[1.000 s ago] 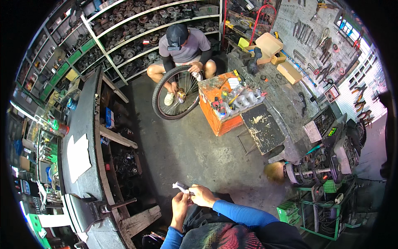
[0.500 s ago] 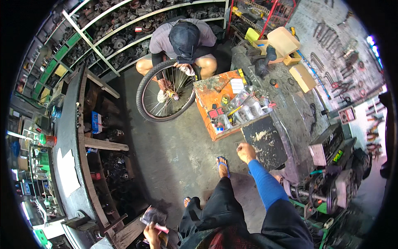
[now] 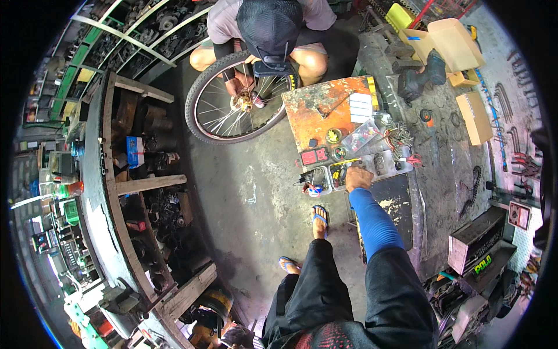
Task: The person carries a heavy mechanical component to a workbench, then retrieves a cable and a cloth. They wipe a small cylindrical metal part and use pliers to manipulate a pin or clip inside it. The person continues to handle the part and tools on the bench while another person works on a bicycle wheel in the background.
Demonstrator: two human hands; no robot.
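Note:
My right hand (image 3: 358, 178), below a blue sleeve (image 3: 375, 218), is over the clear plastic parts tray (image 3: 401, 167) at the front edge of the workbench. Its fingers curl downward among the compartments; the fingertips and anything in them are hidden. Just left of it lie a yellow pen-like stick (image 3: 345, 162) and dark small parts. A red box-shaped item (image 3: 314, 156) sits at the tray's left end. At the lower edge shows a dark packet-like thing (image 3: 237, 335), blurred; my left hand does not show.
Across from me a crouching person (image 3: 270, 35) holds the hub of a spoked bicycle wheel (image 3: 200, 125). A cordless drill (image 3: 423, 78) and open cardboard boxes (image 3: 453, 41) lie on the bench. At left stands a long wooden-framed counter (image 3: 110, 192) with crowded shelves.
My right hand has moved forward from the bench's near side to the parts tray. My left hand, which held a dark packet with a pink edge, has dropped out of view.

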